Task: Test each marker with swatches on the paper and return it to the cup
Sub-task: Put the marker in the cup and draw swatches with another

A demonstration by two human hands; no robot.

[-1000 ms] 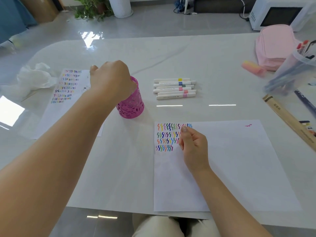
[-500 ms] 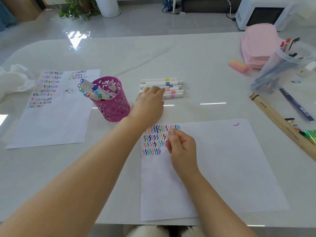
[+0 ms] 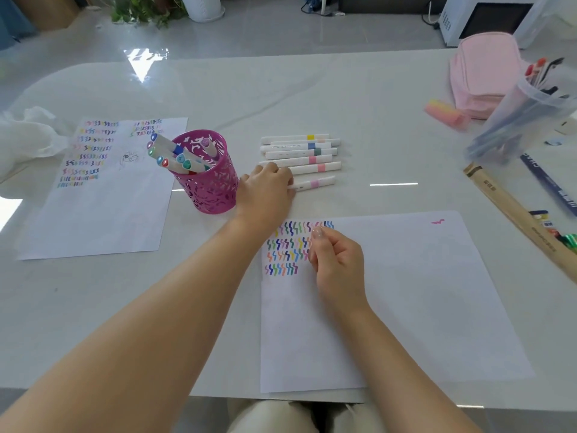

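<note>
Left hand (image 3: 265, 192) is off the pink mesh cup (image 3: 206, 189), whose mouth it covered a second ago. The capped markers in the cup (image 3: 175, 157) are now uncovered. The hand went right to the row of markers (image 3: 299, 151) and half a second ago lay on top of it. Now it is nearer, fingers curled on the left end of the pink-banded marker (image 3: 313, 183). That marker is pulled out of the row and lies just apart on the near side, slightly tilted.

Glossy grey floor (image 3: 265, 29) across the top. Leafy plant (image 3: 143, 10) upper left, white microwave (image 3: 487, 20) upper right. Bright glare (image 3: 145, 59) on the white table (image 3: 327, 95).
</note>
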